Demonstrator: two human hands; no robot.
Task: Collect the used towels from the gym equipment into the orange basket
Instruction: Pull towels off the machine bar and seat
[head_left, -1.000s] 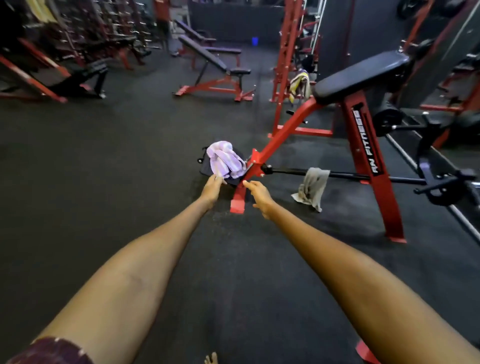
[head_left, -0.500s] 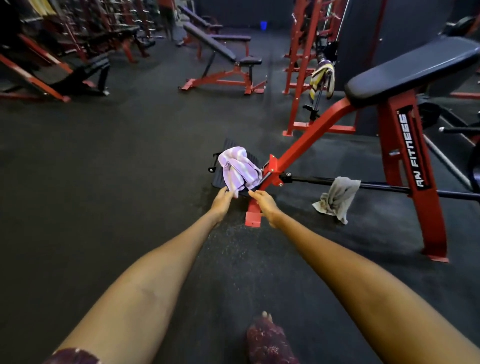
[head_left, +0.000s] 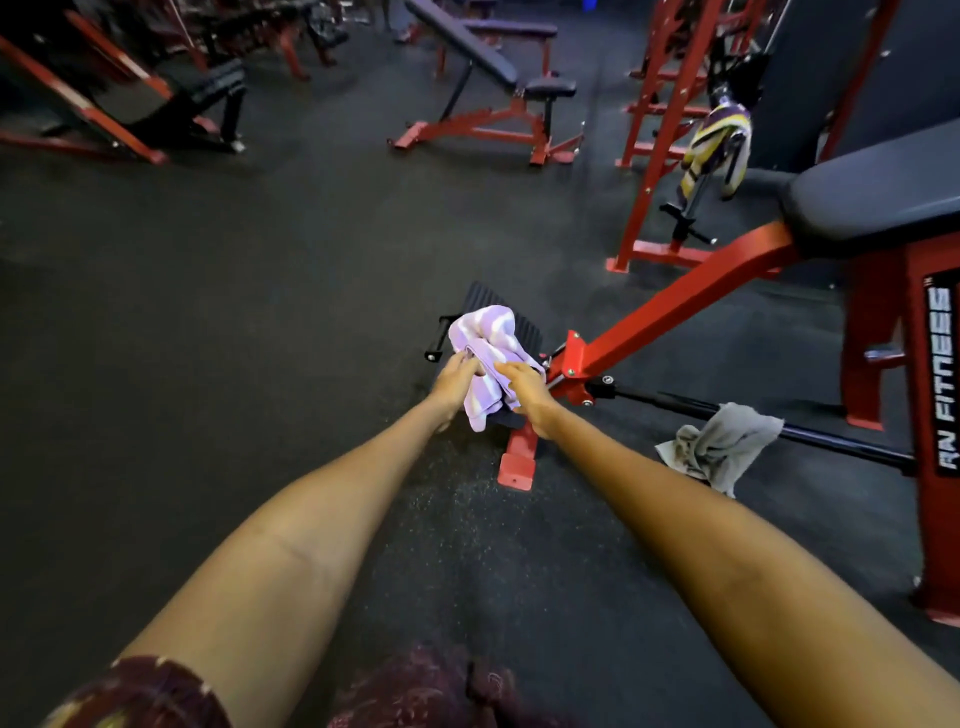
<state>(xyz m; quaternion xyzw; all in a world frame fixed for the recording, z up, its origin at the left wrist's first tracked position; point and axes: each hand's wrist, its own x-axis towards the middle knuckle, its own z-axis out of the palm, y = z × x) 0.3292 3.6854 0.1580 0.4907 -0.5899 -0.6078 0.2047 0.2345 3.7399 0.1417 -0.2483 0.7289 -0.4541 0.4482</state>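
Note:
A crumpled purple-and-white striped towel (head_left: 487, 349) lies on the black ribbed foot plate (head_left: 523, 332) at the low end of a red bench frame. My left hand (head_left: 456, 383) grips its left side and my right hand (head_left: 527, 389) grips its right side. A grey towel (head_left: 722, 446) hangs over the black bar to the right. A yellow, white and dark striped towel (head_left: 714, 146) drapes on a red rack further back. No orange basket is in view.
The red bench (head_left: 691, 296) with a black pad (head_left: 883, 192) stands at the right. An incline bench (head_left: 488, 67) sits at the back centre, more machines (head_left: 130, 104) at the back left. Dark rubber floor spreads to the left.
Both hands moved forward from below the purple towel and closed on it. The view came closer to the bench and tilted down.

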